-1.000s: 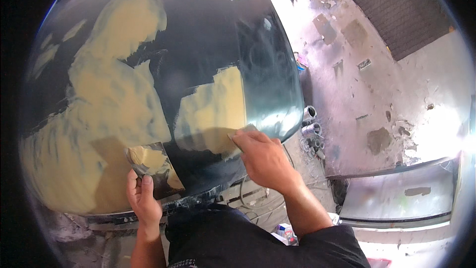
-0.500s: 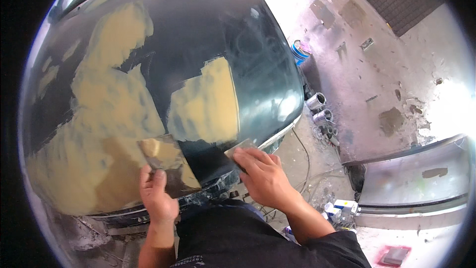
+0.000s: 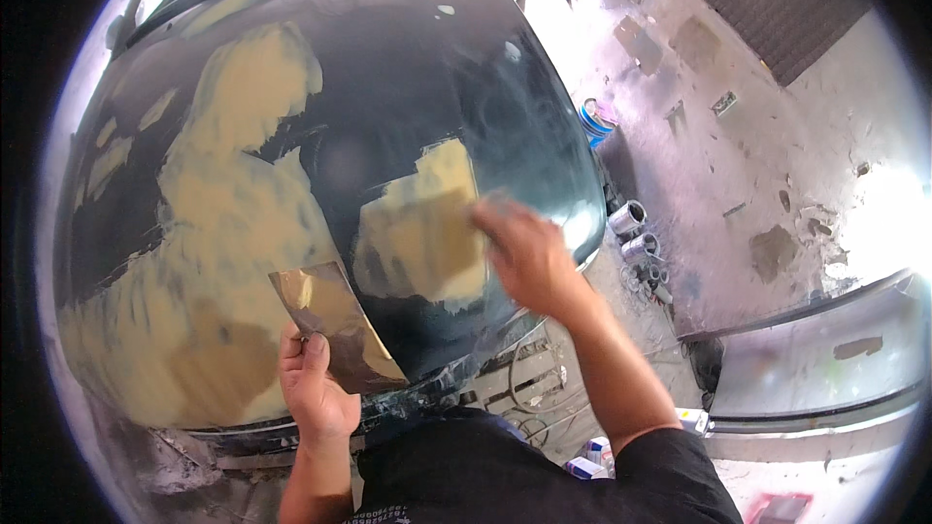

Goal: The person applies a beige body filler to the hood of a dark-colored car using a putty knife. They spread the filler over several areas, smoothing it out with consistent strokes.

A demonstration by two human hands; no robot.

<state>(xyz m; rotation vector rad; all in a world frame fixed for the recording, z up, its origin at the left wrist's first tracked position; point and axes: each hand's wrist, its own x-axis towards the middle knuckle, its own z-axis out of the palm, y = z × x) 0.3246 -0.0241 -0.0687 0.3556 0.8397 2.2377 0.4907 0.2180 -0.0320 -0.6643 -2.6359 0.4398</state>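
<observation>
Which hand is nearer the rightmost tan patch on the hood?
Right. The right hand is at the right edge of the tan patch; the left hand is farther off, lower and to its left, holding a smeared plate.

What a battered wall (image 3: 670,194)!
Dark patches (image 3: 774,252) pock it, a ribbed panel (image 3: 777,0) covers the far upper corner, white glare (image 3: 898,223) blazes toward the near edge, grey floor (image 3: 649,342) runs along its foot.

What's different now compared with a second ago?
The right hand went down past the right tan patch, then came back up beside its right edge; the scraper there is now too blurred to make out. The left hand still holds the plate. The patch's outline looks unchanged.
</observation>
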